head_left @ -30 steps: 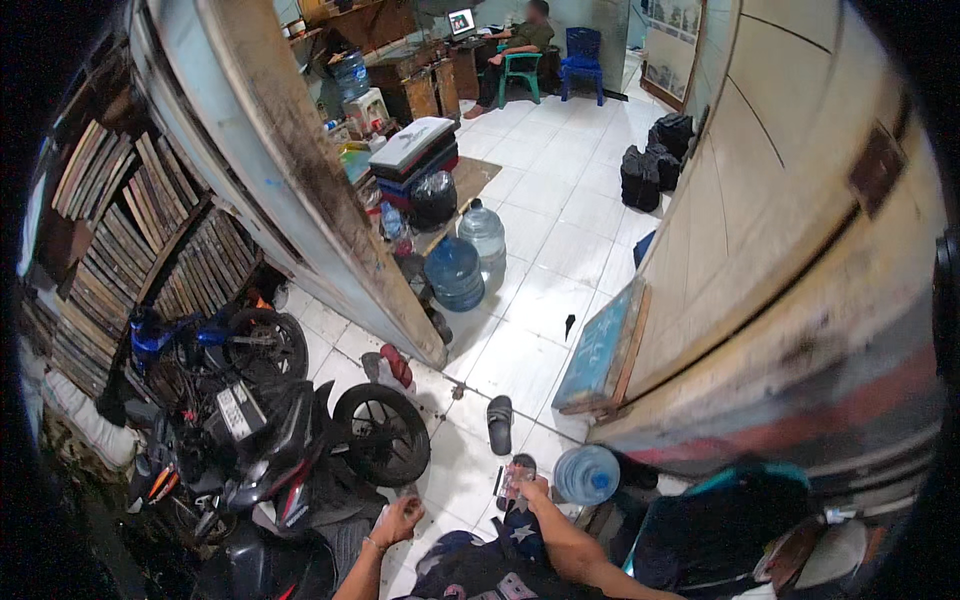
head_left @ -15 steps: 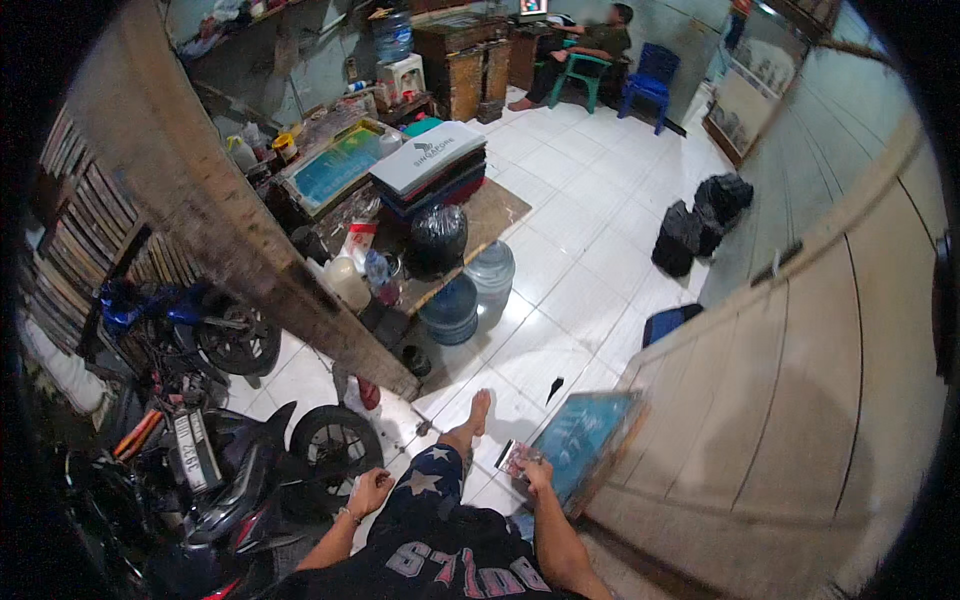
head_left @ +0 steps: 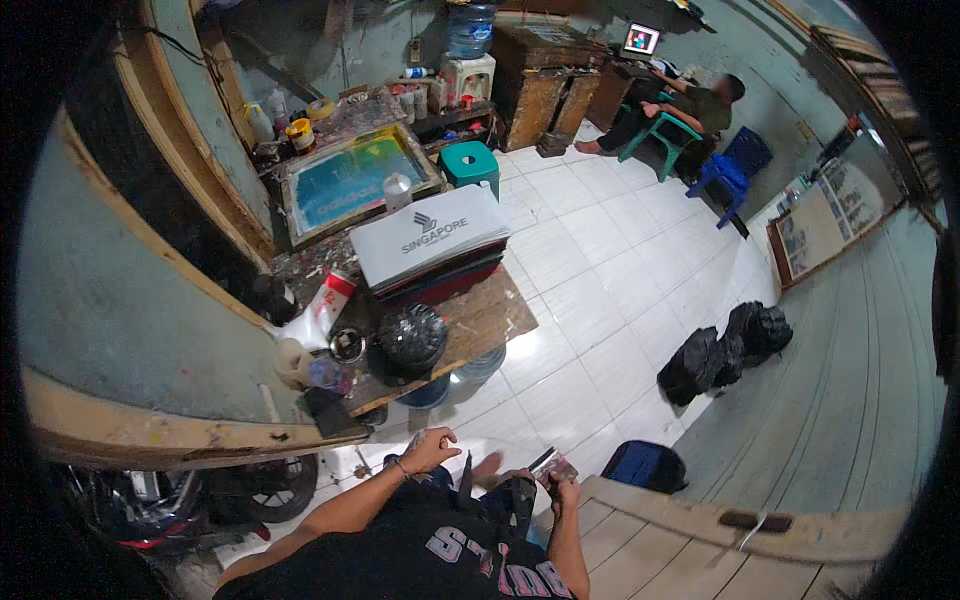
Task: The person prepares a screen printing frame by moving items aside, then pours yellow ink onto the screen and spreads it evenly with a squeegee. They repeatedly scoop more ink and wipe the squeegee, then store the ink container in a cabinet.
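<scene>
Screen-printing workshop. Paint-stained wooden table (head_left: 480, 320) carries a framed print screen (head_left: 350, 180), ink bottles (head_left: 400, 95) and stacked boards (head_left: 435, 240). Tiled floor (head_left: 600, 250), motorbike (head_left: 200, 495) parked inside.

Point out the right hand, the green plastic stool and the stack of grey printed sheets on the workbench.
right hand (head_left: 563, 490), head view, on the knuckles.
green plastic stool (head_left: 470, 160), head view, on its seat top.
stack of grey printed sheets (head_left: 432, 238), head view, on the top sheet.

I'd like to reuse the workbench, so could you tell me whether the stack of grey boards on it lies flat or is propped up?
Flat. The stack of grey boards lies level on the wooden workbench, top face upward, beside the framed printing screen.
</scene>
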Demonstrator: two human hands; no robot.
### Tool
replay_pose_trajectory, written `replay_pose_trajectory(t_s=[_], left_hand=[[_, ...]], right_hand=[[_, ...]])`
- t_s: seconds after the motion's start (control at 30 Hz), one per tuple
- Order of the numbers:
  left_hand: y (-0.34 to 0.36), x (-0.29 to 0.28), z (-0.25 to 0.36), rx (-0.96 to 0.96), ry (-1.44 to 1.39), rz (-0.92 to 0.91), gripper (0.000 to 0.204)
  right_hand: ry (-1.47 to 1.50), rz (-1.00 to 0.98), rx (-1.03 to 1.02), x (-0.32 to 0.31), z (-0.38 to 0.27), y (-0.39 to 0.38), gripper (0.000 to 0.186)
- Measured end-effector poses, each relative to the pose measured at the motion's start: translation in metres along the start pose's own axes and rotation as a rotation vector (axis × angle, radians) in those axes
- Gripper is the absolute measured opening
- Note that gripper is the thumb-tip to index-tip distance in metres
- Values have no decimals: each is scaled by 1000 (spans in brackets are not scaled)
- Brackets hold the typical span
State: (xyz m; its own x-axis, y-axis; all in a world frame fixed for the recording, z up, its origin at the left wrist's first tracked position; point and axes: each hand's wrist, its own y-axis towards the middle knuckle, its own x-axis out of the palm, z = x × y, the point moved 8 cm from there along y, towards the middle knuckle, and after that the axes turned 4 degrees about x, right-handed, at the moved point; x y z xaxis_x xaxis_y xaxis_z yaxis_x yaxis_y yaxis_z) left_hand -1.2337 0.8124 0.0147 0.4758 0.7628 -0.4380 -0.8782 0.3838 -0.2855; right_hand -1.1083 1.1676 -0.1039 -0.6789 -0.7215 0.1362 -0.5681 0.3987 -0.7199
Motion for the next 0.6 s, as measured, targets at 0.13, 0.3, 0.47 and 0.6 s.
replay_pose_trajectory(t_s=[0.13,0.3,0.47,0.6], left_hand=[[76,31,-10,-262,-178,67,30],[156,66,14,-324,-188,351,29],[248,92,55,-270,-372,478,24],[337,95,66,-251,-565,531,25]], right_hand=[[-27,-28,77,8,-69,98,23],[-429,-100,27,55,-185,238,19],[-744,-361,-142,161,-303,342,20],[-900,-546,-152,232,-359,421,28]])
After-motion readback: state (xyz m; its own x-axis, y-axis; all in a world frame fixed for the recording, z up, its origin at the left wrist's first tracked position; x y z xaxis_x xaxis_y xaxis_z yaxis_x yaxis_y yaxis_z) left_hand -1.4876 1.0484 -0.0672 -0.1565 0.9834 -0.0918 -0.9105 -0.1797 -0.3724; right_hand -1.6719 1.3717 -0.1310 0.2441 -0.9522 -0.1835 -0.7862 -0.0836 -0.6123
